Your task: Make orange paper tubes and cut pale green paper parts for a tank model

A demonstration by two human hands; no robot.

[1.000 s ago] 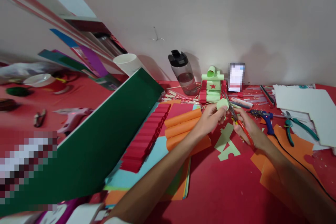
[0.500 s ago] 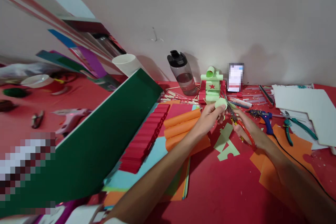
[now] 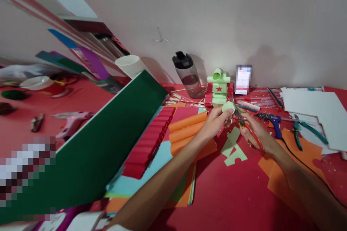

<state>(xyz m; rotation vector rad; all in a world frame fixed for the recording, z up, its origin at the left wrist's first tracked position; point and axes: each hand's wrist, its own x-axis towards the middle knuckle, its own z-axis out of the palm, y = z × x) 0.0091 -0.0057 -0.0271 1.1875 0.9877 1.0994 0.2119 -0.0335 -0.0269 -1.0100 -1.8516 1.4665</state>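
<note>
Between thumb and fingers, my left hand [image 3: 217, 118] pinches a small round piece of light green paper [image 3: 228, 107]. My right hand [image 3: 251, 130] is closed around the red and orange handles of a pair of scissors [image 3: 254, 137]. Their blades point up and to the left, right beside the paper's edge; whether they touch it I cannot tell. Just behind the hands stands a light green and red paper model [image 3: 219, 88] with a red star on its front. Light green paper scraps [image 3: 233, 147] lie on the red table below my hands.
To the left are orange paper rolls [image 3: 188, 130], folded red paper [image 3: 149, 144] and an upright green board [image 3: 108, 144]. A water bottle [image 3: 189, 75] and a phone [image 3: 243, 80] stand by the wall. A blue glue gun [image 3: 275, 124], pliers [image 3: 309, 130] and orange paper [image 3: 295, 173] lie right.
Almost nothing differs. Both hands, the round paper and the scissors keep nearly the same place; the view has shifted very slightly.
</note>
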